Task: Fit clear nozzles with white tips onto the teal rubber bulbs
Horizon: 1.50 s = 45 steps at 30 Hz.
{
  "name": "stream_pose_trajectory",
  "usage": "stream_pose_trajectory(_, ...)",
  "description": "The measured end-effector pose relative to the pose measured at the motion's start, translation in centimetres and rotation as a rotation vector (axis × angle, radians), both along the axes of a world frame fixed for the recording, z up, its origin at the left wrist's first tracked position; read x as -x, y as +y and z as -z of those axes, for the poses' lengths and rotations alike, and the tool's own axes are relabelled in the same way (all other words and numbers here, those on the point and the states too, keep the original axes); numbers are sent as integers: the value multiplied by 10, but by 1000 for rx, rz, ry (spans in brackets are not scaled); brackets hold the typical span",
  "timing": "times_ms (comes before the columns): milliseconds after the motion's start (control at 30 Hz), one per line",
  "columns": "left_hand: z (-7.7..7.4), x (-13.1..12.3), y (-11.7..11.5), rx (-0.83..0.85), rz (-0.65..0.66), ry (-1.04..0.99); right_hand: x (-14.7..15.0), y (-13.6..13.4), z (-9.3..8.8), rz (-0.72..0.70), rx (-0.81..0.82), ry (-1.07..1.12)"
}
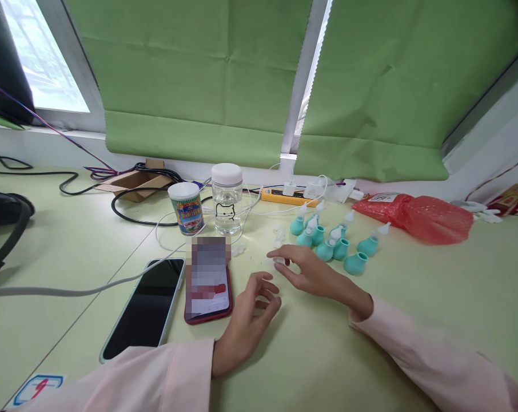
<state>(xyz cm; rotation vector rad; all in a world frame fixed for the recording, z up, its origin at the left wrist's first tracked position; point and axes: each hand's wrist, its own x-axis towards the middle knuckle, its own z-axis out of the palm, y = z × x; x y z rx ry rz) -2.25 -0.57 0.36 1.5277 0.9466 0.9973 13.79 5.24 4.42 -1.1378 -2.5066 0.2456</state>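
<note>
My right hand reaches in from the right, its thumb and index finger closed around a small translucent plastic piece. Beside it, lower on the table, my left hand is loosely curled with the fingers and thumb apart, and I see nothing in it. More small clear pieces lie scattered just beyond the hands. Several teal rubber bulbs stand to the right of my right hand. Some carry pointed translucent tips, while others have open necks.
Left of my hands lie a phone in a red case and a dark-screened phone. Behind stand a patterned cup and a clear bottle, amid cables. A yellow power strip and red plastic bag are farther back.
</note>
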Motion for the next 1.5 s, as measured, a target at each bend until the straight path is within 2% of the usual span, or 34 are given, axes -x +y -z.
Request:
stream_pose_trajectory(67,3,-1,2,33,-10,-77,-5,-12,-5,-44,195,168)
stream_pose_trajectory(167,5,-2,3,45,23,-101,-9,-22,-10,-103,461,289)
stream_pose_trajectory(233,5,-2,2,43,33,-96,-10,-23,-11,-141,592,345)
stream_pose_trajectory(300,4,-2,2,43,26,-99,-10,-19,-9,-134,645,387)
stream_pose_trajectory(367,3,-2,1,53,28,-86,-9,-11,-5,-70,587,400)
stream_pose_trajectory(467,1,-1,2,95,53,-41,-5,6,7,46,355,296)
stream_pose_trajectory(533,0,-1,3,115,62,-22,-2,17,17,66,221,151)
stream_pose_trajectory(633,-2,0,3,122,66,-5,4,28,31,52,143,32)
stream_pose_trajectory(767,-2,0,2,123,62,17,6,31,36,38,150,42)
stream_pose_trajectory(900,-1,-1,2,129,58,17,0,18,24,55,162,94)
stream_pose_trajectory(1000,0,-1,2,126,64,21,-8,2,8,43,306,246)
stream_pose_trajectory(1067,1,-1,2,116,63,26,-12,-9,-1,-4,448,362)
stream_pose_trajectory(1133,2,-1,3,103,54,32,-14,-17,-7,-49,517,415)
stream_pose_trajectory(1267,3,-2,4,80,41,50,-12,-24,-8,-94,486,403)
stream_pose_trajectory(1500,3,-3,5,55,37,38,-12,-35,5,-120,358,429)
